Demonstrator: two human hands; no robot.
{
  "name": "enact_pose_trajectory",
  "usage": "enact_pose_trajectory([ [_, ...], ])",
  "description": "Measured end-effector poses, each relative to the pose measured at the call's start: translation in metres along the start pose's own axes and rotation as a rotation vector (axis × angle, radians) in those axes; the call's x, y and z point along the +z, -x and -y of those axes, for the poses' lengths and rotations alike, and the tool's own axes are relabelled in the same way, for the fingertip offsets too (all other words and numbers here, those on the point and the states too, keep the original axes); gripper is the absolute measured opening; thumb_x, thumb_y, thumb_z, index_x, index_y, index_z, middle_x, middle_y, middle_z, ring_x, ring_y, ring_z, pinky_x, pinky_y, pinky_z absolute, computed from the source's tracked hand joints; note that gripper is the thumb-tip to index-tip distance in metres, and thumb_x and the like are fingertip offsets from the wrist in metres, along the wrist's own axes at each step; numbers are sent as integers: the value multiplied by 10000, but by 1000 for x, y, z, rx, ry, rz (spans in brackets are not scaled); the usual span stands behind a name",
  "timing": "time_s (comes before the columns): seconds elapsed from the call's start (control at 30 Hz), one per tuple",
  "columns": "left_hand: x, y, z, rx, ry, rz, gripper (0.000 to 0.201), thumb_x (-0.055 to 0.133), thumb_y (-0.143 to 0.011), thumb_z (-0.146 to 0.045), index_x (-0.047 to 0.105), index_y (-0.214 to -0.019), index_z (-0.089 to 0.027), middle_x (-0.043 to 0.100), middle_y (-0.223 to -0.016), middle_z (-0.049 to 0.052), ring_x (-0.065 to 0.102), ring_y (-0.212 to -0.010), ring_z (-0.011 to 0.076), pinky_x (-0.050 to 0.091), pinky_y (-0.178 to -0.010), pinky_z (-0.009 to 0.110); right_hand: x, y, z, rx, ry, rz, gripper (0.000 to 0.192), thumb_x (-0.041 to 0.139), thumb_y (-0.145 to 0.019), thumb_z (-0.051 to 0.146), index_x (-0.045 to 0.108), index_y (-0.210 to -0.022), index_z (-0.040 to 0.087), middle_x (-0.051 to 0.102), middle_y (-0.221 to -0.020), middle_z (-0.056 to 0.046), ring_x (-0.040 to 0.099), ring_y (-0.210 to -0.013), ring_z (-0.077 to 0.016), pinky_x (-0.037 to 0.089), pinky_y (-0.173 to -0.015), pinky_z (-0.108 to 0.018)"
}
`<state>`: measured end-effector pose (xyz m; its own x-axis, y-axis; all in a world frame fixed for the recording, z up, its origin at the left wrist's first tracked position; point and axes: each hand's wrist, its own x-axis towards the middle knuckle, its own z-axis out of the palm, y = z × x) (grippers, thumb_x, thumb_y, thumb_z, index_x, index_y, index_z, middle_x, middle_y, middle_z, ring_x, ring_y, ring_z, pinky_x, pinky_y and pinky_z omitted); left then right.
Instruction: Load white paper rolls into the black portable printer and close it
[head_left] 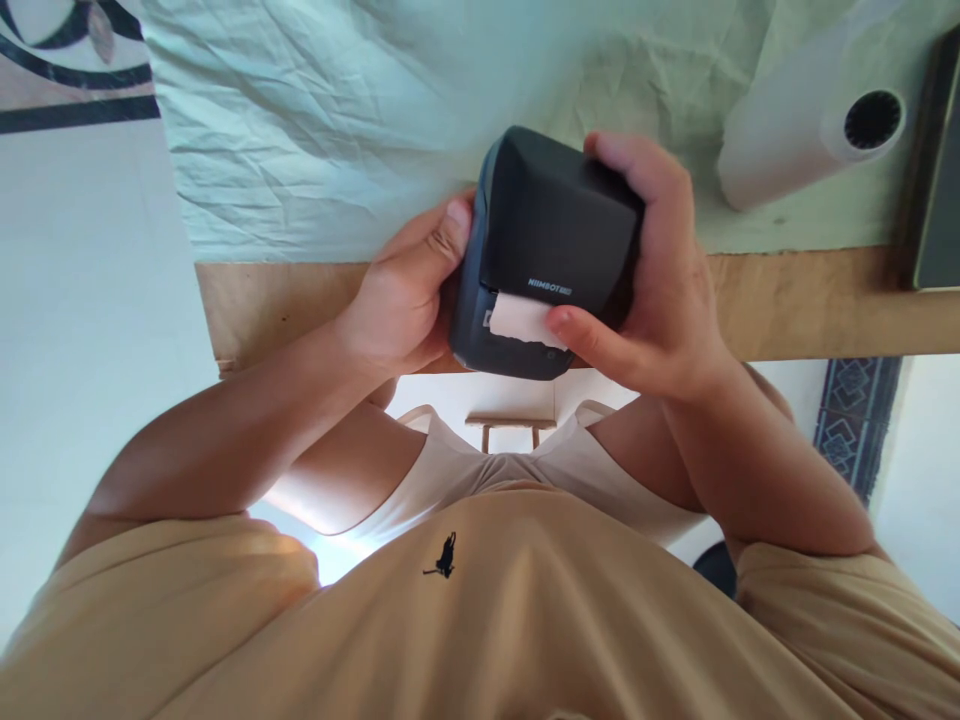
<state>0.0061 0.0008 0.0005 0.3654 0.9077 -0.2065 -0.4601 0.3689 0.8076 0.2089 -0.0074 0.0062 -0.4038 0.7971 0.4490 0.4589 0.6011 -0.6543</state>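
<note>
A black label printer (562, 210) with NIIMBOT lettering is held over the table's front edge, tilted slightly. Out of its front slot sticks a short strip of white label paper (517, 318). My left hand (409, 285) grips the printer's left side, thumb along the edge and the other fingers partly hidden. My right hand (660, 290) wraps round the right side, with a finger on the far top corner and the thumb touching the paper strip at the slot.
A pale green cloth (337, 120) with wrinkles covers the table, leaving a bare wooden front edge (825, 305). At the right lies a white cylindrical object (795, 130) with a dark round end. A dark flat object (937, 190) lies at the far right edge.
</note>
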Motion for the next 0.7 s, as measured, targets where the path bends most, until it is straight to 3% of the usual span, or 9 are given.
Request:
enact_pose_trajectory([
  [0.13,10,1,-4,-8,4,-37,510,373,-1031,-538,684,-1008,-135,724,-993,78,558,-1341,276,474,-1098,402,-5,-1,7,25,27,-37,733,635,-850,599,402,-1479,304,507,-1449,-107,485,-1399,-302,466,-1178,-539],
  [0.2,16,1,-6,-56,-2,-31,578,323,-1030,-575,662,-1074,-109,705,-999,88,558,-1335,295,464,-1088,435,-8,0,12,83,87,-119,730,645,-815,663,511,-1409,262,564,-1323,-113,533,-1299,-307,553,-1045,-492],
  [0.27,17,1,-6,-35,-5,13,544,334,-1031,-548,651,-1090,-110,684,-930,77,631,-1209,276,510,-966,408,-10,1,16,121,117,-232,690,640,-806,691,583,-1342,260,599,-1212,-77,609,-1015,-221,588,-805,-379],
  [0.33,14,1,-6,-16,-11,114,346,512,-989,-464,659,-1062,-159,669,-873,53,690,-963,214,517,-761,318,-11,1,15,114,74,-316,569,640,-851,627,603,-1313,298,617,-1204,-17,514,-689,-74,468,-560,-264],
  [0.4,9,1,-6,9,-26,149,324,623,-920,-494,671,-1039,-197,666,-859,44,657,-770,169,500,-661,298,-9,0,11,86,-9,-358,466,639,-897,541,596,-1309,328,609,-1257,20,394,-553,0,314,-440,-238],
  [0.47,5,1,-10,-25,-77,109,333,645,-908,-494,666,-1059,-197,667,-886,47,659,-779,176,514,-685,309,-5,-3,7,57,-74,-410,426,648,-910,494,581,-1291,315,579,-1291,15,434,-557,12,293,-421,-239],
  [0.53,3,0,-13,-94,-135,119,362,704,-871,-485,653,-1071,-187,677,-922,54,683,-857,204,533,-733,320,-1,-8,4,40,-111,-555,368,663,-902,476,554,-1171,251,572,-1216,-6,548,-620,-17,378,-453,-246],
  [0.63,1,-1,-14,-101,-131,185,408,738,-841,-496,652,-1098,-191,706,-953,60,685,-865,202,553,-731,311,1,-14,4,-10,-95,-736,270,636,-928,380,407,-895,241,573,-884,25,608,-627,-58,432,-505,-251],
  [0.7,1,-1,-11,-47,-92,234,374,659,-903,-483,658,-1137,-191,719,-959,62,682,-832,181,567,-717,300,1,-14,7,-34,-32,-710,297,623,-923,307,363,-793,241,541,-722,34,565,-600,-66,397,-511,-245],
])
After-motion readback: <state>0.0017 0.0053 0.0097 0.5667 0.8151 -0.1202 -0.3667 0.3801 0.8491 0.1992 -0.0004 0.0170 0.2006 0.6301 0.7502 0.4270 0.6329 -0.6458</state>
